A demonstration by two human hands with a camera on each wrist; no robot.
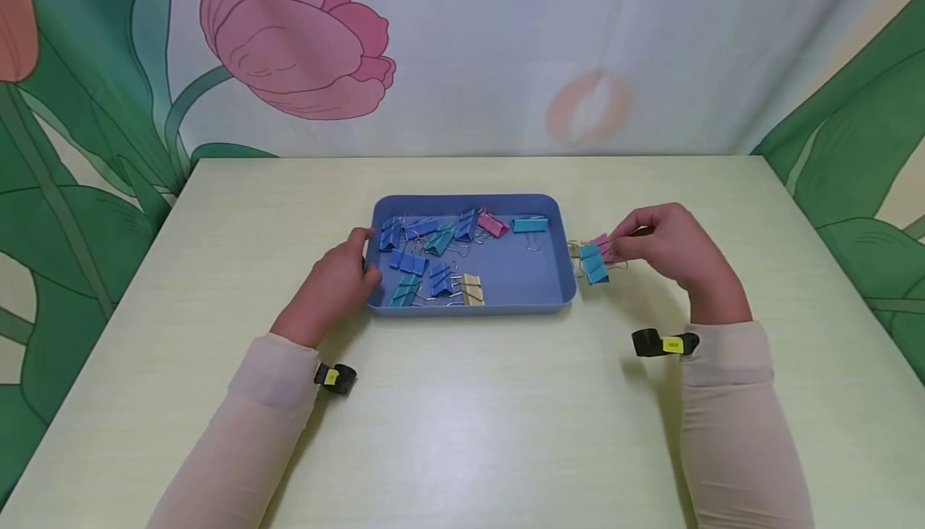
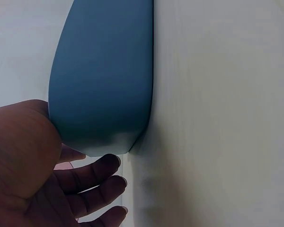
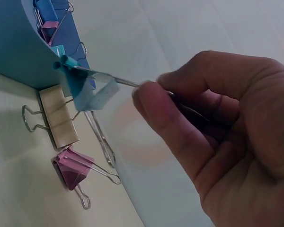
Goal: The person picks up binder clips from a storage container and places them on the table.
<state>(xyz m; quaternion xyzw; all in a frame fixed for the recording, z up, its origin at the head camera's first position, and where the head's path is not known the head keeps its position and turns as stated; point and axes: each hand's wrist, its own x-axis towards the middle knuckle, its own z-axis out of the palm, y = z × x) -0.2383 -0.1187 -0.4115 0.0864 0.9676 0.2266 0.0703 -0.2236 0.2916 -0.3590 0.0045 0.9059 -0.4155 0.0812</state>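
Observation:
My right hand (image 1: 668,244) pinches a teal binder clip (image 1: 594,263) by a wire handle between thumb and finger, just right of the tray. In the right wrist view the clip hangs from the fingertips, its other handle dangling. Below it on the table are a yellow binder clip (image 3: 59,116) near the tray wall and a pink binder clip (image 3: 73,168). My left hand (image 1: 332,284) grips the left end of the blue tray (image 1: 473,311), thumb over the rim. In the left wrist view, the other fingers (image 2: 97,194) curl loosely outside the tray wall.
Several blue, teal, pink and yellow binder clips lie in the tray, mostly in its left half, with a teal clip (image 1: 530,225) at the back right. The pale table (image 1: 470,400) reaches back to a flower-printed curtain (image 1: 491,55).

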